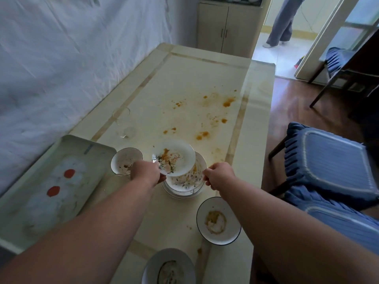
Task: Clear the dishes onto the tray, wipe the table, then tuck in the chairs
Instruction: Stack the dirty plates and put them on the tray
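Dishes sit at the near end of the table [205, 78], at six o'clock from the orange stains [227, 103]. From my head view, my left hand [146, 171] pinches a small dirty plate [176, 156] by its rim, tilted above the plate stack [184, 181]. My right hand [219, 175] curls shut on the stack's three o'clock edge. The tray [30, 201] lies at nine o'clock. I judge it best to lay the plate flat and centred before lifting, steadying the stack so that nothing slides.
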The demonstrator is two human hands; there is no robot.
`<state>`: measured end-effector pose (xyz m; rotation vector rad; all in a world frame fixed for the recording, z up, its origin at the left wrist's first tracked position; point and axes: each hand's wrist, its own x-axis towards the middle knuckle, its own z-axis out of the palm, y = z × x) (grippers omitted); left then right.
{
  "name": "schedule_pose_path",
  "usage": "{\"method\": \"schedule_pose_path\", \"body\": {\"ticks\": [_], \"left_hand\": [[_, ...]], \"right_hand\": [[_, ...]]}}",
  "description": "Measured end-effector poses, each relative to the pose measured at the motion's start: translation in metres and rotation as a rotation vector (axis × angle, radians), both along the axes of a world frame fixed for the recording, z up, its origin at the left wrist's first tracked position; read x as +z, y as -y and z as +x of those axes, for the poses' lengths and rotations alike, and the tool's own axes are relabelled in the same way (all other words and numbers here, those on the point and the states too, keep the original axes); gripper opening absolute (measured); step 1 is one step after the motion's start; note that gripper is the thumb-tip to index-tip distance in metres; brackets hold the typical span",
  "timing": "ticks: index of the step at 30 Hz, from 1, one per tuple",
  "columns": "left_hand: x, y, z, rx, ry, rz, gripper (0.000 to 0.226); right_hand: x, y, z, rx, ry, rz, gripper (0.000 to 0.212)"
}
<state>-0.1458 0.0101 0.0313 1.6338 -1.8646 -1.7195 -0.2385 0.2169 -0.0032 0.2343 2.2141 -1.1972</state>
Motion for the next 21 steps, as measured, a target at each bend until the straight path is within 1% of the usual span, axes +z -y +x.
{"method": "schedule_pose_path", "body": {"ticks": [2,3,7,12,16,18,21], "left_hand": [[-0.007,-0.004,0.006,-0.008,-0.026,0.029,0.013],[-0.010,-0.006,0.009,-0.024,-0.031,0.021,0.017],[-0.020,-0.008,0.018,-0.008,-0.045,-0.013,0.016],[-0.030,-0.008,0.021,-0.064,-0.005,-0.084,0.018],[-0.042,-0.006,0.020,-0.113,0.040,-0.095,0.018],[-0.045,-0.008,0.020,-0.133,0.049,-0.100,0.018],[-0.049,-0.010,0.018,-0.150,0.035,-0.104,0.020]], "right_hand": [[-0.003,0.003,-0.001,0.006,0.003,0.005,0.017],[-0.004,0.004,-0.001,0.004,0.008,0.009,0.016],[-0.009,0.005,-0.002,0.058,0.011,0.073,0.014],[-0.013,0.004,-0.009,0.161,-0.033,0.167,0.028],[-0.008,0.005,-0.015,0.356,-0.140,0.362,0.038],[-0.011,0.003,-0.017,0.382,-0.151,0.393,0.038],[-0.013,0.000,-0.020,0.365,-0.137,0.379,0.037]]}}
